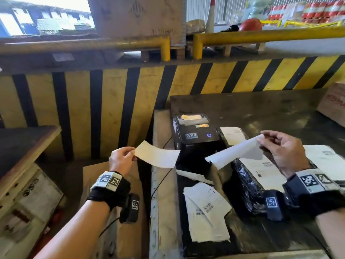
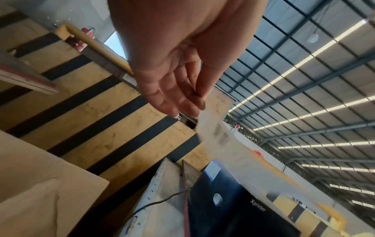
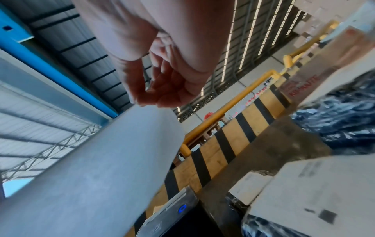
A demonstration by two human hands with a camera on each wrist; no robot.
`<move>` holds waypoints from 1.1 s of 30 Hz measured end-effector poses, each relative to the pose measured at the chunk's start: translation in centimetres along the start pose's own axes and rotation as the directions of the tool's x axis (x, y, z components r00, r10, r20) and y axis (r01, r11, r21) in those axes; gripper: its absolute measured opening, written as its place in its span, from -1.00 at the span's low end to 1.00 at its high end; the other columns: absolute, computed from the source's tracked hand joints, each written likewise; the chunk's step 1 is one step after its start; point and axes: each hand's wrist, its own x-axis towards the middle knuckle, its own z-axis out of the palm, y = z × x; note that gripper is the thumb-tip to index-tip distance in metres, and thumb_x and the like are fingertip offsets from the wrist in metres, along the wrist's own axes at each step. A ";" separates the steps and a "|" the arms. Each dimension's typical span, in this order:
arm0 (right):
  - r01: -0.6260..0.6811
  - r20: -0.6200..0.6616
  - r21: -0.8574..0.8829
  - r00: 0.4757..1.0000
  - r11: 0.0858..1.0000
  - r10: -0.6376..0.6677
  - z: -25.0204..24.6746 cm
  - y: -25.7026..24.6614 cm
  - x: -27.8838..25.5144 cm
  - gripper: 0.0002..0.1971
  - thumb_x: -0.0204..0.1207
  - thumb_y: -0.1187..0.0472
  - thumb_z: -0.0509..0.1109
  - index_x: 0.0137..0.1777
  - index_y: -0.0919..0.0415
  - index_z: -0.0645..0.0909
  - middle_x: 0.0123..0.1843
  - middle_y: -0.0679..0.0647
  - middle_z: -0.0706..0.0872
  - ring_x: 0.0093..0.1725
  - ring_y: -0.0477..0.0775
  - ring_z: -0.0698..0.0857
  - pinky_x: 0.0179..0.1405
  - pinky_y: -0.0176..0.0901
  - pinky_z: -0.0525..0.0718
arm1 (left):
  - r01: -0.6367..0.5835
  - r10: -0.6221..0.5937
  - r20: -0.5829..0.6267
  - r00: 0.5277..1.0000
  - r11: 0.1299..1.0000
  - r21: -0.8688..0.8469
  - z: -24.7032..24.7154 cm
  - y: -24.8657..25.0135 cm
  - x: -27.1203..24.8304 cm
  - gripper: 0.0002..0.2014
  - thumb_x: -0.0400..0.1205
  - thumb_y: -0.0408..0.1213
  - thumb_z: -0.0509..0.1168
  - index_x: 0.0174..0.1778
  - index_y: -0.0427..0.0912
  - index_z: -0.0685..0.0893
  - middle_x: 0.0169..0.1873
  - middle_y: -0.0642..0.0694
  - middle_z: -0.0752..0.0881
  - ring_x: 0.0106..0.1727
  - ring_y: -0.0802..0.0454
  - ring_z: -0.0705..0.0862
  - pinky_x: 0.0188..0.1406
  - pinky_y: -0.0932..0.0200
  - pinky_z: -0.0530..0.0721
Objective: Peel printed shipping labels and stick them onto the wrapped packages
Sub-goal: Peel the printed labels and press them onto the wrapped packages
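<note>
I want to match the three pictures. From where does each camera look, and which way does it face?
Head: looks forward and down at the table, printer, both forearms and hands.
Left wrist: looks up along the left hand, which pinches a sheet, toward the roof.
Right wrist: looks up along the right hand, which pinches another sheet.
All views share the printer and striped wall.

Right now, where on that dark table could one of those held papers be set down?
Bare tabletop lies behind the printer and packages, towards the striped wall. The near side is crowded: loose sheets left, packages right.
</note>
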 end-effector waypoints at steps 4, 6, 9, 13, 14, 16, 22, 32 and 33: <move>0.183 0.296 -0.165 0.946 0.969 -0.129 3.0 -2.1 -0.9 -0.78 0.41 0.33 0.52 0.05 0.13 0.75 -0.18 -0.02 0.78 -0.21 -0.17 0.73 -0.10 -0.51 0.66 | -0.023 0.025 0.019 1.000 0.997 -0.070 1.1 0.9 -1.3 -0.83 0.66 -0.36 0.28 0.12 -0.23 0.71 -0.15 -0.12 0.76 -0.16 0.00 0.78 -0.01 0.03 0.75; 0.271 0.436 -0.195 0.885 0.943 -0.164 5.0 -2.2 -1.2 -0.76 0.40 0.32 0.53 0.07 0.13 0.76 -0.14 -0.03 0.79 -0.19 -0.14 0.73 -0.06 -0.57 0.62 | -0.040 0.045 0.042 0.998 0.992 -0.118 1.9 1.9 -2.4 -0.85 0.68 -0.36 0.25 0.12 -0.20 0.68 -0.16 -0.13 0.74 -0.18 0.01 0.76 -0.11 0.11 0.74; 0.331 0.575 -0.246 0.806 0.911 -0.138 7.4 -0.8 -0.7 -0.73 0.42 0.27 0.52 0.13 0.16 0.75 -0.05 -0.02 0.79 -0.09 -0.08 0.74 -0.05 -0.65 0.56 | -0.051 0.058 0.043 0.997 0.985 -0.164 2.5 2.7 -3.4 -0.86 0.68 -0.40 0.24 0.10 -0.23 0.66 -0.20 -0.16 0.73 -0.21 -0.04 0.75 -0.13 0.10 0.75; 0.334 0.678 -0.270 0.732 0.903 -0.068 9.6 1.5 0.3 -0.74 0.47 0.25 0.48 0.16 0.17 0.74 0.02 -0.04 0.77 0.02 -0.11 0.71 -0.03 -0.73 0.47 | -0.040 0.042 0.018 0.999 0.990 -0.139 2.6 2.7 -4.0 -0.87 0.68 -0.39 0.24 0.08 -0.25 0.67 -0.19 -0.17 0.74 -0.21 -0.03 0.77 -0.16 0.12 0.75; 0.335 0.687 -0.286 0.725 0.898 -0.051 10.0 2.1 0.6 -0.75 0.47 0.26 0.48 0.15 0.17 0.74 0.03 -0.04 0.77 0.02 -0.11 0.71 -0.04 -0.73 0.45 | -0.033 0.035 0.010 0.999 0.991 -0.132 2.6 2.6 -4.1 -0.86 0.68 -0.39 0.24 0.08 -0.26 0.67 -0.20 -0.18 0.74 -0.21 -0.04 0.77 -0.17 0.11 0.75; 0.322 0.700 -0.321 0.714 0.891 -0.006 11.1 3.3 1.3 -0.75 0.47 0.26 0.47 0.15 0.17 0.74 0.04 0.01 0.79 0.01 -0.10 0.71 -0.03 -0.62 0.47 | -0.021 0.021 -0.003 1.000 0.993 -0.116 2.8 2.5 -4.2 -0.86 0.67 -0.38 0.25 0.08 -0.27 0.68 -0.19 -0.19 0.75 -0.20 -0.05 0.79 -0.17 0.10 0.76; 0.326 0.750 -0.447 0.644 0.833 0.150 14.4 7.2 2.6 -0.76 0.48 0.32 0.44 0.15 0.25 0.73 0.10 0.14 0.79 0.06 0.02 0.73 -0.03 -0.53 0.44 | 0.002 -0.002 -0.004 1.000 0.995 -0.099 4.1 2.8 -5.1 -0.87 0.69 -0.38 0.23 0.07 -0.22 0.67 -0.20 -0.13 0.74 -0.21 0.00 0.79 -0.29 0.28 0.75; 0.344 0.731 -0.221 0.678 0.913 -0.079 16.1 3.1 0.6 -0.84 0.50 0.18 0.44 0.00 0.19 0.77 -0.09 -0.01 0.79 -0.10 -0.10 0.72 -0.08 -0.53 0.50 | -0.031 0.037 0.048 0.998 0.991 -0.128 6.3 6.2 -4.7 -0.85 0.74 -0.31 0.14 0.00 -0.04 0.60 -0.24 -0.11 0.72 -0.21 -0.07 0.77 -0.12 0.01 0.73; 0.353 0.751 -0.164 0.650 0.921 -0.115 15.9 1.5 0.0 -0.85 0.51 0.12 0.43 -0.02 0.15 0.77 -0.14 -0.04 0.79 -0.16 -0.13 0.72 -0.13 -0.49 0.55 | -0.052 0.059 0.046 0.997 0.990 -0.133 6.7 6.8 -4.7 -0.85 0.74 -0.30 0.14 -0.03 0.00 0.59 -0.25 -0.11 0.72 -0.23 -0.05 0.77 -0.13 0.02 0.73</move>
